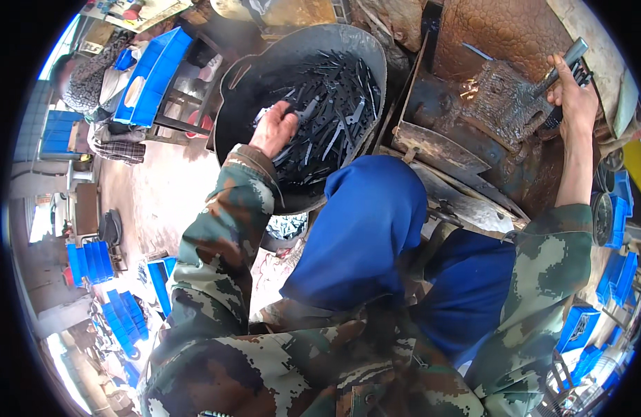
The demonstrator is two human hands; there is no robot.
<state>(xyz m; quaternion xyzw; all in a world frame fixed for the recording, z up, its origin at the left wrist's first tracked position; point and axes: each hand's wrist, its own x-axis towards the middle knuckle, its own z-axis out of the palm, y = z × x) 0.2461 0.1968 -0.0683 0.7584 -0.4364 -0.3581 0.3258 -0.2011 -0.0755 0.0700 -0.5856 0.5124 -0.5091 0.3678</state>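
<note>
My left hand (275, 130) is over a big dark tub (231, 132) of thin flat metal pieces (327, 115). Its fingers are curled, and whatever they pinch is hard to make out; a shiny strip lies beside the fingertips. At the right, my right hand (572, 94) is wrapped round a grey metal handle (576, 53). The handle slants down toward a grimy, wet-looking metal block (504, 101) in a rusty trough. A small orange glint shows on the block's left side. One thin metal strip (477, 51) lies beyond the block.
A rusty metal edge (438, 147) runs between the tub and my blue-covered knees (369, 222). Below the tub stands a smaller container (287, 228) of shiny pieces. At far left a person (95, 83) sits by a blue bin (152, 76). More blue bins (615, 278) stand at right.
</note>
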